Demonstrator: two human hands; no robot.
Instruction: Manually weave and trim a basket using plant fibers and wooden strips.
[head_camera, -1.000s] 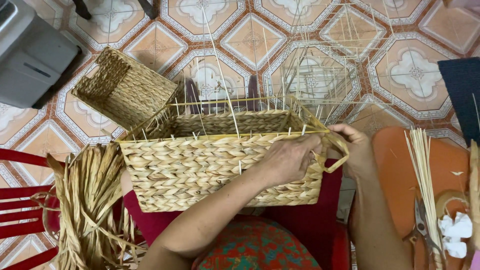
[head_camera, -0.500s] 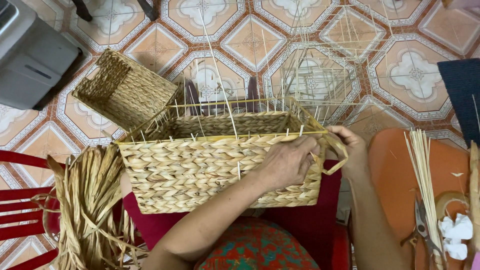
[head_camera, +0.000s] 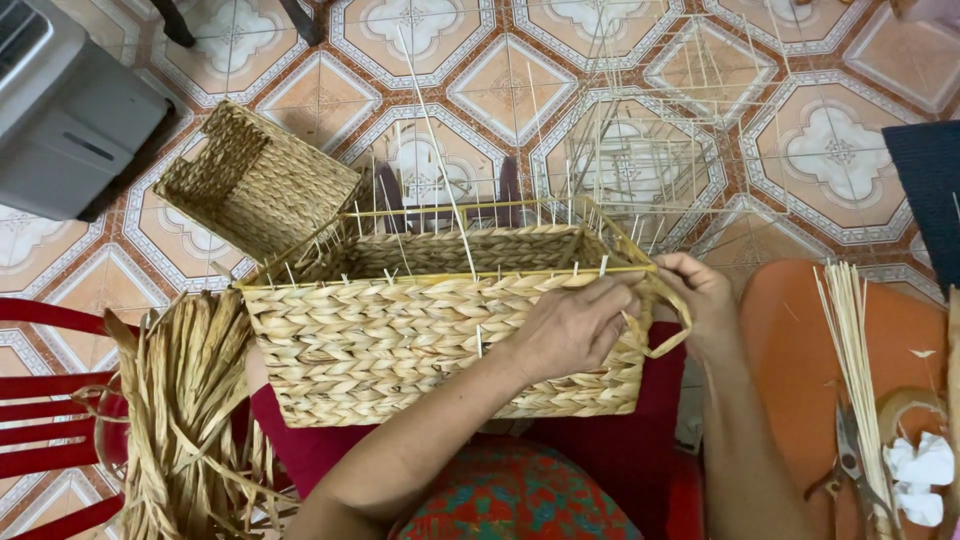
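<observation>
1. Left hand: lies flat against the near wall of the woven basket, just under the rim at the right corner. Fingers curled and closed, pinching at a flat fibre strand; exact contact is hidden by the knuckles.
2. Right hand: at the basket's right end, just beside the left hand. Fingers closed on the same strand, which loops out below and to the right of the grip.
3. The basket extends mostly leftward from both hands, resting on the person's lap. Thin upright stakes stick out above its rim.
4. Smaller woven basket: well left of and beyond the hands, tilted on the tiled floor.
5. Bundle of loose fibre: far left of the grip, on a red chair.
6. Scissors and a bundle of thin sticks: right of the right hand, on an orange surface.
</observation>
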